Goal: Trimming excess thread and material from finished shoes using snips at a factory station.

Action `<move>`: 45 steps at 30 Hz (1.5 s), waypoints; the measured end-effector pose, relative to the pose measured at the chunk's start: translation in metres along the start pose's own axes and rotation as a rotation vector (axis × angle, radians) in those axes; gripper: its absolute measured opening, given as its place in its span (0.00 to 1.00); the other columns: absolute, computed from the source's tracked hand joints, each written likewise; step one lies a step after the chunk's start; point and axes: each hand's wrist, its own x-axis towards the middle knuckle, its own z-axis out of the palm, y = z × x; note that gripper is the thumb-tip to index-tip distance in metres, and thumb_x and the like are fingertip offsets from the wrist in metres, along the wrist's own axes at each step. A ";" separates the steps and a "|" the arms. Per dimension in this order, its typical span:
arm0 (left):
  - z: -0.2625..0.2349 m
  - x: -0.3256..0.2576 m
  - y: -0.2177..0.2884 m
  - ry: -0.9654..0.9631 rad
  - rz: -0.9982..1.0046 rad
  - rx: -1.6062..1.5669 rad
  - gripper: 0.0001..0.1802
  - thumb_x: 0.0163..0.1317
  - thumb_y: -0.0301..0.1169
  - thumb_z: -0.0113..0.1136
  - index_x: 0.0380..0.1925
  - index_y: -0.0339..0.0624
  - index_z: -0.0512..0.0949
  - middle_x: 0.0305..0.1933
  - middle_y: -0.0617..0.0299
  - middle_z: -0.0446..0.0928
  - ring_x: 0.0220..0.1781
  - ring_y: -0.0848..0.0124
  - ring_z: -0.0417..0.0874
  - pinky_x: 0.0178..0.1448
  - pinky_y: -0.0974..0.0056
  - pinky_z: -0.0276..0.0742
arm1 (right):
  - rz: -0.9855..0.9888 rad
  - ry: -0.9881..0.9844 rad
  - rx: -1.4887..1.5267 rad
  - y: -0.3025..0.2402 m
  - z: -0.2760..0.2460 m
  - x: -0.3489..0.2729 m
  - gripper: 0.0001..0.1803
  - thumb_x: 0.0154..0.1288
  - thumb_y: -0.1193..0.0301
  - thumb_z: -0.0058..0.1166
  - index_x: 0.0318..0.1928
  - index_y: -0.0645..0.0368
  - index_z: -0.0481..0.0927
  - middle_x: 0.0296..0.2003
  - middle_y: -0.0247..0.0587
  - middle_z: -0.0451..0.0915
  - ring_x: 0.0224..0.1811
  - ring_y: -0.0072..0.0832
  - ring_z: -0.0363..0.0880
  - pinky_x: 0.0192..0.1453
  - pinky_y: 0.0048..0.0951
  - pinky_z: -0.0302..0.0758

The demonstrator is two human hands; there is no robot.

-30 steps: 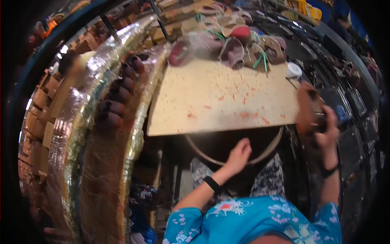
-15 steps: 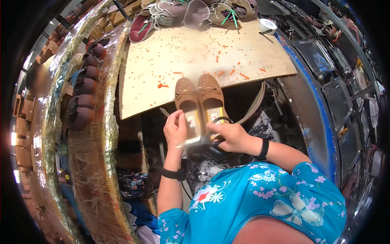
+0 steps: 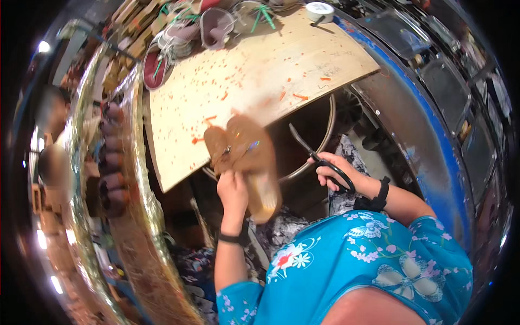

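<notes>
A pair of brown slip-on shoes [image 3: 255, 154] with small bows hangs over the near edge of the table, smeared by motion. My left hand [image 3: 233, 190] is closed on the side of the pair. One shoe lies partly over the other, and its pale sole or inside shows near the heel. To the right, apart from the shoes, my right hand [image 3: 337, 172] holds a pair of scissors [image 3: 303, 140] with black loop handles. The blades point up and left, away from me. Whether they are fully closed is hard to make out.
Orange scraps lie scattered over the pale wooden tabletop [image 3: 254, 67]. Several shoes with green ties [image 3: 216, 30] stand along its far side, near a round white tub [image 3: 319, 12]. Dark shoes [image 3: 112, 157] line a wrapped rack at left. A blue-edged metal frame [image 3: 433, 162] runs along the right.
The shoes have swung left and turned from lying side by side to overlapping. My right hand has moved right, away from them, with the scissors. The whole view has shifted.
</notes>
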 end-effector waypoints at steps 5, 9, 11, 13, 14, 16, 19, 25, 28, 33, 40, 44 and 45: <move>-0.058 -0.038 0.028 -0.138 -0.803 -1.058 0.14 0.67 0.30 0.47 0.48 0.36 0.73 0.44 0.57 0.78 0.42 0.67 0.80 0.45 0.64 0.78 | -0.214 -0.220 -0.454 -0.003 0.006 0.013 0.27 0.59 0.60 0.59 0.56 0.59 0.70 0.34 0.41 0.80 0.31 0.28 0.79 0.34 0.29 0.75; -0.071 -0.061 0.029 -0.052 -0.946 -1.139 0.11 0.65 0.29 0.50 0.45 0.36 0.75 0.40 0.60 0.79 0.37 0.70 0.81 0.41 0.65 0.80 | -0.438 -0.159 -0.850 -0.023 0.045 0.018 0.34 0.51 0.49 0.62 0.54 0.55 0.71 0.40 0.47 0.78 0.44 0.44 0.78 0.46 0.38 0.73; -0.074 -0.074 0.030 -0.086 -0.942 -1.130 0.11 0.65 0.28 0.50 0.45 0.36 0.75 0.40 0.60 0.79 0.37 0.70 0.81 0.40 0.65 0.80 | -0.548 -0.093 -0.906 -0.022 0.057 0.026 0.34 0.51 0.48 0.62 0.53 0.55 0.72 0.38 0.46 0.78 0.40 0.45 0.78 0.41 0.39 0.75; -0.068 -0.069 0.028 -0.113 -0.940 -1.126 0.11 0.65 0.28 0.50 0.45 0.35 0.75 0.40 0.60 0.79 0.36 0.70 0.81 0.40 0.65 0.80 | -0.544 -0.064 -0.891 -0.024 0.065 0.033 0.34 0.50 0.48 0.62 0.53 0.55 0.72 0.37 0.45 0.79 0.39 0.44 0.79 0.40 0.39 0.75; -0.067 -0.070 0.028 -0.122 -0.940 -1.126 0.11 0.65 0.28 0.50 0.45 0.35 0.75 0.40 0.60 0.79 0.36 0.70 0.81 0.40 0.65 0.80 | -0.544 -0.037 -0.877 -0.028 0.068 0.036 0.34 0.50 0.48 0.62 0.53 0.54 0.72 0.37 0.45 0.79 0.38 0.44 0.79 0.39 0.39 0.75; -0.064 -0.070 0.026 -0.138 -0.941 -1.127 0.11 0.65 0.28 0.50 0.45 0.35 0.75 0.39 0.60 0.79 0.36 0.70 0.81 0.40 0.65 0.80 | -0.502 -0.040 -0.842 -0.033 0.072 0.033 0.28 0.51 0.51 0.62 0.48 0.54 0.75 0.34 0.44 0.79 0.39 0.43 0.78 0.41 0.40 0.73; -0.063 -0.073 0.022 -0.168 -0.944 -1.126 0.11 0.65 0.28 0.50 0.45 0.35 0.75 0.39 0.60 0.79 0.36 0.70 0.81 0.40 0.66 0.80 | -0.545 0.019 -0.850 -0.032 0.072 0.032 0.27 0.50 0.53 0.63 0.47 0.54 0.75 0.33 0.42 0.78 0.37 0.42 0.78 0.40 0.38 0.73; -0.060 -0.078 0.019 -0.244 -0.929 -1.109 0.11 0.65 0.27 0.49 0.45 0.35 0.75 0.39 0.59 0.79 0.36 0.70 0.82 0.39 0.66 0.80 | -0.561 -0.018 -0.850 -0.015 0.065 0.031 0.25 0.51 0.56 0.64 0.45 0.55 0.75 0.33 0.47 0.79 0.39 0.46 0.78 0.43 0.41 0.74; -0.062 -0.082 0.015 -0.288 -0.913 -1.098 0.11 0.65 0.27 0.49 0.45 0.35 0.75 0.39 0.59 0.79 0.35 0.70 0.82 0.39 0.66 0.80 | -0.525 -0.012 -0.840 -0.014 0.065 0.030 0.24 0.51 0.56 0.64 0.44 0.57 0.75 0.33 0.50 0.79 0.40 0.50 0.78 0.44 0.43 0.74; -0.055 -0.074 0.022 -0.347 -0.897 -1.054 0.11 0.65 0.26 0.49 0.45 0.35 0.75 0.39 0.59 0.79 0.35 0.71 0.82 0.38 0.67 0.80 | -0.527 -0.026 -0.757 -0.003 0.065 0.034 0.24 0.51 0.58 0.64 0.43 0.61 0.76 0.30 0.52 0.79 0.36 0.48 0.79 0.39 0.39 0.76; -0.053 -0.068 0.024 -0.378 -0.778 -1.018 0.10 0.64 0.24 0.48 0.44 0.34 0.75 0.37 0.59 0.80 0.35 0.71 0.82 0.37 0.68 0.80 | -0.408 -0.057 -0.740 -0.005 0.053 0.034 0.24 0.53 0.59 0.64 0.45 0.64 0.77 0.30 0.52 0.80 0.33 0.43 0.81 0.37 0.33 0.76; -0.054 -0.062 0.022 -0.342 -0.794 -0.990 0.11 0.64 0.24 0.46 0.44 0.34 0.74 0.38 0.59 0.79 0.35 0.71 0.82 0.38 0.68 0.79 | -0.397 -0.110 -0.681 0.001 0.042 0.028 0.27 0.52 0.59 0.64 0.48 0.62 0.76 0.33 0.49 0.81 0.36 0.40 0.82 0.40 0.32 0.76; -0.054 -0.062 0.018 -0.336 -0.784 -0.990 0.11 0.65 0.24 0.45 0.44 0.35 0.74 0.38 0.59 0.79 0.35 0.71 0.82 0.38 0.68 0.79 | -0.396 -0.153 -0.697 -0.002 0.039 0.022 0.29 0.51 0.59 0.65 0.50 0.61 0.74 0.35 0.47 0.81 0.38 0.39 0.81 0.42 0.32 0.75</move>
